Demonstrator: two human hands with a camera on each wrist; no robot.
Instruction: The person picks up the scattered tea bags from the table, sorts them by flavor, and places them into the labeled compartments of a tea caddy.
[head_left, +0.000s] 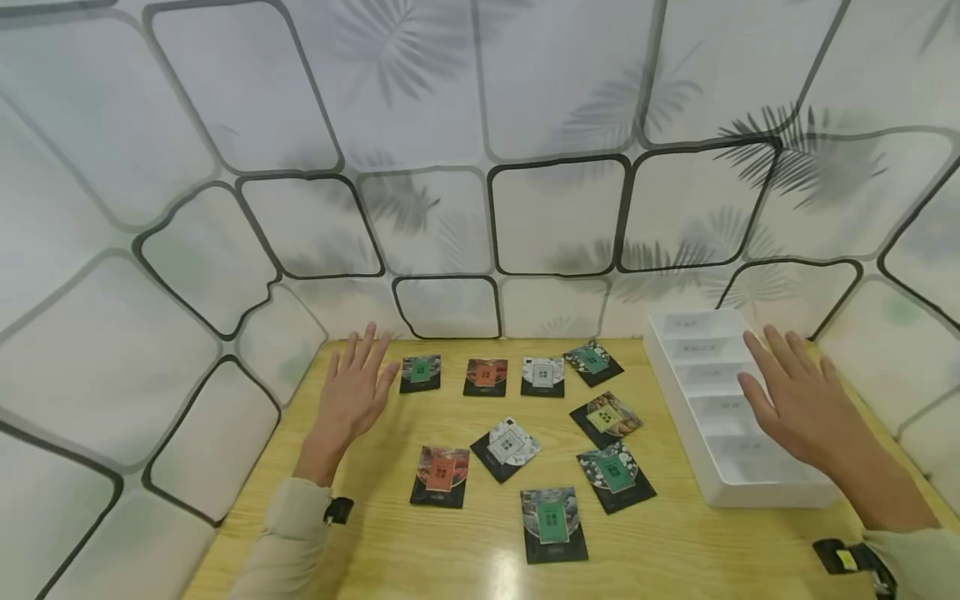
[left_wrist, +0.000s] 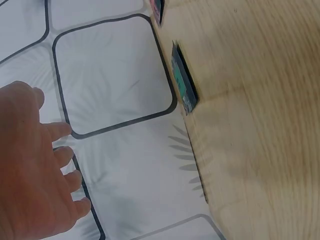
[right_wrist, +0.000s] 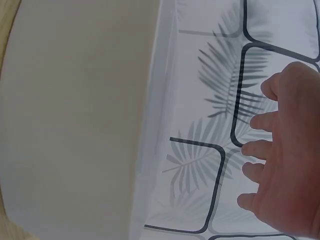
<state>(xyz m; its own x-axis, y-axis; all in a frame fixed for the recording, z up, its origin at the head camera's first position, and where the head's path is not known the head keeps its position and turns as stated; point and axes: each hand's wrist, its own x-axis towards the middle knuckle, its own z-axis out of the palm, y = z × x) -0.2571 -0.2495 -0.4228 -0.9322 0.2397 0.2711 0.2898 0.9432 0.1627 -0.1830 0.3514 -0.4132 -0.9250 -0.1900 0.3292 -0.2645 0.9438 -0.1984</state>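
Note:
My left hand [head_left: 352, 392] is held with straight fingers above the table's left side, palm down and holding nothing. Closest to it is a small packet with a green label [head_left: 420, 373], which also shows in the left wrist view as a green and black packet [left_wrist: 184, 80]. On the right, my right hand [head_left: 802, 400] hovers with fingers spread over a white compartment box [head_left: 678, 417]. Several black packets lie in the middle, among them a red-labelled packet [head_left: 439, 477], a white-labelled packet [head_left: 506, 448], a yellow-labelled packet [head_left: 606, 418] and a large green-labelled packet [head_left: 553, 525].
The wooden table [head_left: 360, 533] meets a patterned wall covering [head_left: 555, 217] at the back and sides. The box's divided slots carry small faint labels. Along the back edge lie another red packet [head_left: 485, 377], a white packet [head_left: 542, 377] and a tilted green packet [head_left: 593, 362].

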